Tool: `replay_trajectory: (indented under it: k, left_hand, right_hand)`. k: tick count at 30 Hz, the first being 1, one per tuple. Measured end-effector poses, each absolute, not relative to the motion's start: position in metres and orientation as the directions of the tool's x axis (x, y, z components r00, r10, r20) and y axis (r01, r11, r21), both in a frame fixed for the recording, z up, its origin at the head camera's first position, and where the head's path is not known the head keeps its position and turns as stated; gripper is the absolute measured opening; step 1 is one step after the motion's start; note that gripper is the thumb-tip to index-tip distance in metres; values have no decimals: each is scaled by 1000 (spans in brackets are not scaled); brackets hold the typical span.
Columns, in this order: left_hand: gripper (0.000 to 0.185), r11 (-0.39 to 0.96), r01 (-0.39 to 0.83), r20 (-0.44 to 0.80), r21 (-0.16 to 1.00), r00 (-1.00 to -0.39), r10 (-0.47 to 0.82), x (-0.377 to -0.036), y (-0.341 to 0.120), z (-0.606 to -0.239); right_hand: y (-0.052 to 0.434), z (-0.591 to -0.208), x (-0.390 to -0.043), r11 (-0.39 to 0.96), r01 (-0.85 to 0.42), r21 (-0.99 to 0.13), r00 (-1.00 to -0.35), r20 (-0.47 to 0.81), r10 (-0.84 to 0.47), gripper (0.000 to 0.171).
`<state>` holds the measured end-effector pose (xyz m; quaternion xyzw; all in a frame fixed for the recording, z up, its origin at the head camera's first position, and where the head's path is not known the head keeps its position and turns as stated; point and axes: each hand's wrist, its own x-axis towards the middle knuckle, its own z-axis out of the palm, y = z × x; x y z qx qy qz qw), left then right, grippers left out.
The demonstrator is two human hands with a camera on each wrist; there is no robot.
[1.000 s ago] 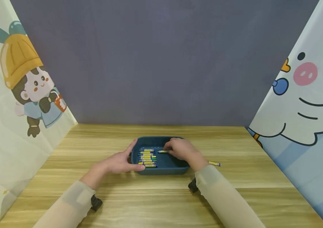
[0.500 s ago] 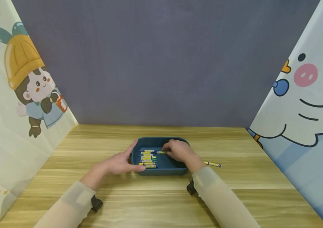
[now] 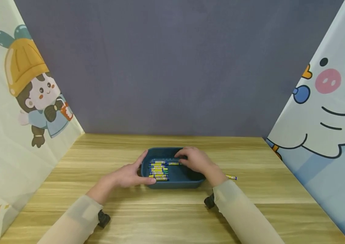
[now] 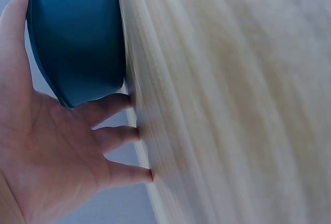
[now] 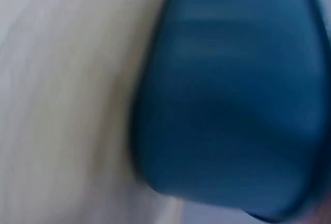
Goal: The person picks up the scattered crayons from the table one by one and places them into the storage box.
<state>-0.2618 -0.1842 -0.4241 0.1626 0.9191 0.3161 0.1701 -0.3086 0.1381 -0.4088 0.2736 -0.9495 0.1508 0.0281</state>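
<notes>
My left hand spans the left end of a dark blue plastic tray. Its thumb lies along the near rim and its fingers are spread; in the left wrist view the fingertips reach the tabletop beside the tray wall. Several yellow-and-blue wrapped crayons lie in a stacked column at the tray's left side. One more crayon lies just right of the column's far end. Over the tray's right half is my right hand, thumb and fingers apart close to that crayon. The right wrist view, blurred, shows mostly tray wall.
Another crayon lies on the wooden table to the right of the tray, partly behind the right forearm. A dark grey panel stands at the back, with cartoon-printed sheets on both sides.
The right hand slid a crayon leftward against the column, then let go and drew back slightly to the right. The left hand stays at the tray's left end.
</notes>
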Motion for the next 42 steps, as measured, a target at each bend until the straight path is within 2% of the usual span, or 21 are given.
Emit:
replay_trajectory:
  k: [7,14,24,32,42]
  left_hand:
    - [132,759,197,-210,621,-891,403,-262,-182,-424]
    - [132,755,204,-209,623,-887,412,-261,-183,-423]
    - [132,753,200,-212,627,-886,412,-260,-183,-423]
    - [131,756,203,-207,622,-889,409,-260,-182,-423]
    - [131,755,206,-209,622,-886,414,-261,-182,-423]
  right_hand:
    - [184,-389,-294,768,-528,-363,-849,193,-492,27]
    - [246,-395,-279,764,-468,-443,-882,182,-435,24]
    - [310,-417,-264,746,-441,-499,-875,54,-481,19]
    - [335,-426,-258,785,-418,-458,-892,42,-451,19]
    - [336,-429,-261,811,-399,-428,-908,57,-416,21]
